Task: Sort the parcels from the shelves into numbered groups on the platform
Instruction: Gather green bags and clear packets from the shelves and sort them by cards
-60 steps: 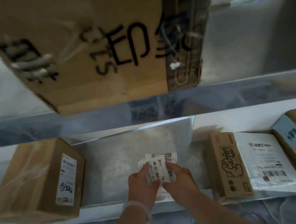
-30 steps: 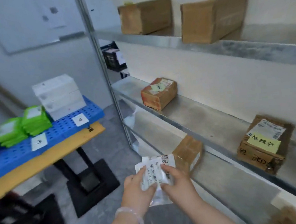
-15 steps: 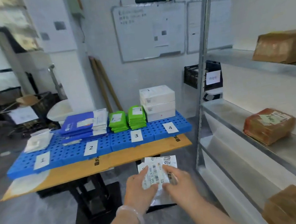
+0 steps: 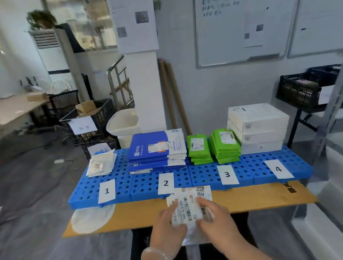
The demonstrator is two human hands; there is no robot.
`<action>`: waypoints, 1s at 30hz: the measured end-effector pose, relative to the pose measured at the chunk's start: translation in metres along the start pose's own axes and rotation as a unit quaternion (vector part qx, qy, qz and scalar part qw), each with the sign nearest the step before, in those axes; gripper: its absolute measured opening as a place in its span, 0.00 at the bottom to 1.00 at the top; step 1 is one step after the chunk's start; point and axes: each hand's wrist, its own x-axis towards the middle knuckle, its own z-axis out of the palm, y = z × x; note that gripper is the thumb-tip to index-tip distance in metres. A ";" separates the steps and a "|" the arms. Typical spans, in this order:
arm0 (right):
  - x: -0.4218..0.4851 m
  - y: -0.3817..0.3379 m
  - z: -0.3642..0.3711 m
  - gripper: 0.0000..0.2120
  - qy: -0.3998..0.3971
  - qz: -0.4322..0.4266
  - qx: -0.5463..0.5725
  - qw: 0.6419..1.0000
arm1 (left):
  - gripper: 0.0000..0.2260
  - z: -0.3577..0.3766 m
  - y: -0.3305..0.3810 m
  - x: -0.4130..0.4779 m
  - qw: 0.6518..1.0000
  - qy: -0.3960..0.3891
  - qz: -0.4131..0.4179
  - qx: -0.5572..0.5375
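I'm gripping the parcel (image 4: 188, 201) w/ left hand (image 4: 168, 228) & right hand (image 4: 218, 221), fingers curled on its sides, in the air just off the platform's (image 4: 143, 188) front edge near card 2 (image 4: 166, 183). Risk: the floppy thing slipping out, or me misreading the label (image 4: 200, 194) & it's going in the wrong group.

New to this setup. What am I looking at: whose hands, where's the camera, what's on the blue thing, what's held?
No machine here: a person works bare-handed, and one wide-angle camera on their head looks forward and down. The left hand and right hand together grip a small white plastic parcel with barcode labels. Ahead is a blue perforated plastic platform with paper cards 1 to 4. Behind 1 lie pale flat pouches, behind 2 blue and white envelopes, behind 3 two stacks of green packets, behind 4 stacked white boxes.
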 end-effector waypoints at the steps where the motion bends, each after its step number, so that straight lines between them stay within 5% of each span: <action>1: 0.017 -0.002 0.006 0.24 -0.005 0.000 -0.007 1.000 | 0.29 -0.006 -0.003 0.014 1.000 0.007 -0.006 -0.001; 19: 0.296 -0.053 0.175 0.27 -0.164 -0.027 -0.044 0.985 | 0.29 -0.151 -0.068 0.243 0.981 0.157 -0.118 -0.007; 30: 0.410 -0.099 0.330 0.27 -0.121 0.052 -0.069 0.989 | 0.28 -0.284 -0.149 0.391 0.988 0.094 -0.121 -0.013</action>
